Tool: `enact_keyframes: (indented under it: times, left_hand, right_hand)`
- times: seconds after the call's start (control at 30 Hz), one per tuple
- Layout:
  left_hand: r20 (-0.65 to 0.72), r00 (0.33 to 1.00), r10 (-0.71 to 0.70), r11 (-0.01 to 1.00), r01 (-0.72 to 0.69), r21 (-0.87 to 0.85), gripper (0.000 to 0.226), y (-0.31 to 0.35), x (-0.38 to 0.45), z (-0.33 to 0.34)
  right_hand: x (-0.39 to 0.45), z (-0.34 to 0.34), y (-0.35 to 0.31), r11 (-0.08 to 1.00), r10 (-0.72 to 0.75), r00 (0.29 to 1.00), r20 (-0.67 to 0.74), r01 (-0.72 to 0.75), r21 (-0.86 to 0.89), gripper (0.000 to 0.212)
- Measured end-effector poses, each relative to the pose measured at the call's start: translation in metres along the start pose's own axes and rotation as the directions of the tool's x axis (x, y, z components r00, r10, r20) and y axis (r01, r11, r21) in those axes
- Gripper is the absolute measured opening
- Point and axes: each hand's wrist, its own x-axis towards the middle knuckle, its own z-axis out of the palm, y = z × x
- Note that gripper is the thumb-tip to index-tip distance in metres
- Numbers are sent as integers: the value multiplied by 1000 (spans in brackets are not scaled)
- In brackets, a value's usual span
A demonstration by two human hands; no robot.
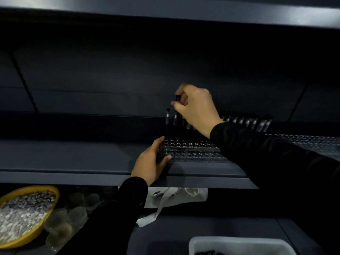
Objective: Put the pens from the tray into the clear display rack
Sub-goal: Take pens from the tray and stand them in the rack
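Observation:
A clear display rack (191, 146) with rows of round holes sits on a dark shelf. Several black pens (167, 118) stand upright in its back rows. My right hand (196, 109) is above the rack and pinches the top of a black pen (178, 98) that points down toward the holes. My left hand (151, 161) grips the rack's left end, thumb on the front edge. A white tray (239, 244) lies at the bottom of the view, with dark pens barely showing inside.
More black pens (246, 120) lean in a row behind my right wrist. A second perforated rack (312, 142) lies to the right. Below the shelf are a yellow bowl (27, 214) of pale beads, clear cups (62, 227) and a white bag (176, 197).

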Motion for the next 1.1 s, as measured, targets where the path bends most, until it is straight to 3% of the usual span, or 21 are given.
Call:
enact_keyframes:
  times: [0.33,0.5,0.83,0.93,1.03,1.1]
  left_hand:
    - [-3,1000,-12,1000,12,12,65,2,0,0]
    - [2,1000,-30,1000,30,9,66,4,-1,-2]
    - [25,999,-30,999,30,17,66,4,-1,-3]
    - [26,999,-41,999,41,12,65,5,-2,-3]
    - [14,999,-29,1000,29,5,65,8,-6,-2]
    - [-77,997,-6,1000,5,-16,63,11,-16,0]
  right_hand:
    - [-5,3,-4,1000,-6,997,72,8,-27,27]
    - [-12,7,6,996,32,988,154,-19,-82,14]
    - [-15,4,8,986,50,965,256,-7,-169,27]
    - [-22,-4,8,986,11,976,217,26,-164,34]
    - [-57,-22,17,999,5,996,85,0,-50,39]
    - [-102,-37,33,999,13,998,56,-11,-37,39]
